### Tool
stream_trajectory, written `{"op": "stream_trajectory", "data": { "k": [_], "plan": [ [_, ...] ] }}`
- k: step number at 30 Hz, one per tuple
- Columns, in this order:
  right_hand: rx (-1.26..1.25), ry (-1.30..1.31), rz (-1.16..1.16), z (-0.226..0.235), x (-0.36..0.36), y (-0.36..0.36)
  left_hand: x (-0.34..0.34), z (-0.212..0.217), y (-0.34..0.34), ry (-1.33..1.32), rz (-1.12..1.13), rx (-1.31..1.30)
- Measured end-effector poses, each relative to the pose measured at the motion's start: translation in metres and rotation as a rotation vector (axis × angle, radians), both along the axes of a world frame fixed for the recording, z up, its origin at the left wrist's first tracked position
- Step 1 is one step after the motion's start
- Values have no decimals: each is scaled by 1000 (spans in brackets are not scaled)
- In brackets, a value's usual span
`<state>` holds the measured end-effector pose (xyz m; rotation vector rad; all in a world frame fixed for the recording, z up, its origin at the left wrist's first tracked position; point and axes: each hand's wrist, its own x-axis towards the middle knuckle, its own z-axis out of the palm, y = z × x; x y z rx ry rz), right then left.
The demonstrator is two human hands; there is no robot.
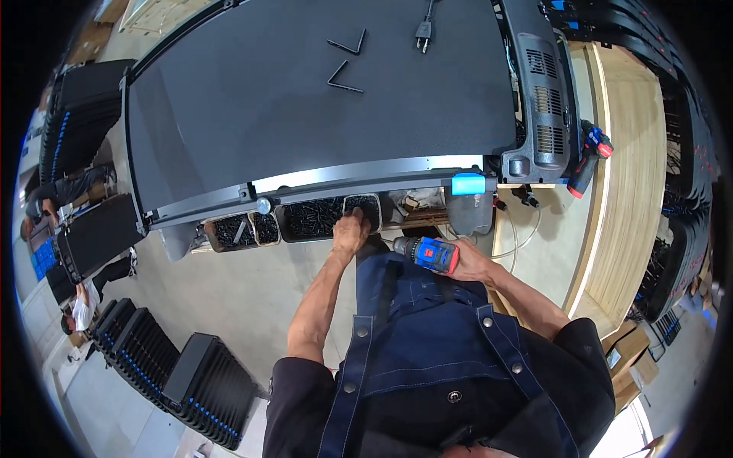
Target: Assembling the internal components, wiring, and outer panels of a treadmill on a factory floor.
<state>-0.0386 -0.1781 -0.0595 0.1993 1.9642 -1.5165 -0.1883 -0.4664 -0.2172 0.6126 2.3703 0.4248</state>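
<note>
Left hand (pixel 350 230) down in the small bin of dark screws (pixel 363 207), fingers curled into the contents, pinching or gathering; what sits between the fingertips too small to tell. That bin last on the right in a row of open containers (pixel 263 226) tucked under the near edge of the big dark panel (pixel 305 99), right at belly level, so screws within reach without stepping away from the work. Left forearm straight forward and slightly inward, elbow low beside the denim apron (pixel 427 343), wrist bent down into the bin.

Right hand (pixel 467 263) wrapped tight round the grip of a blue and red cordless driver (pixel 427 253), held sideways against the body with the chuck pointing left toward the other hand, parked clear of the panel while the left picks. Right elbow out to the side, forearm angled in.

Farther up on the panel: two black angled hex keys (pixel 347 61) lying loose, and a power plug (pixel 424 32) on its cord near the far edge. A second red and blue driver (pixel 589 156) resting on the wooden bench (pixel 634 153) to the right, well apart from both hands. Stacks of dark folded units (pixel 191 382) on the floor at left.
</note>
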Motion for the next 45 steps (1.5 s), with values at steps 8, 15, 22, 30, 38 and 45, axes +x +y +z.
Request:
{"op": "stream_trajectory", "data": {
  "k": [8,15,22,30,38,45],
  "plan": [
    [-6,101,-168,60,-14,-2,1,72,-1,-996,1249,880],
    [-56,120,-242,107,-41,-6,10,162,20,-1316,1162,1474],
    [-161,175,-311,103,-43,-10,-3,193,26,-1299,1150,1524],
    [13,257,-224,130,-57,-4,-25,237,46,-758,990,1171],
    [-511,197,-693,135,-59,-6,-82,270,102,-816,816,1186],
    [-455,259,-766,138,-50,12,-222,227,144,421,263,657]
  ]
}}
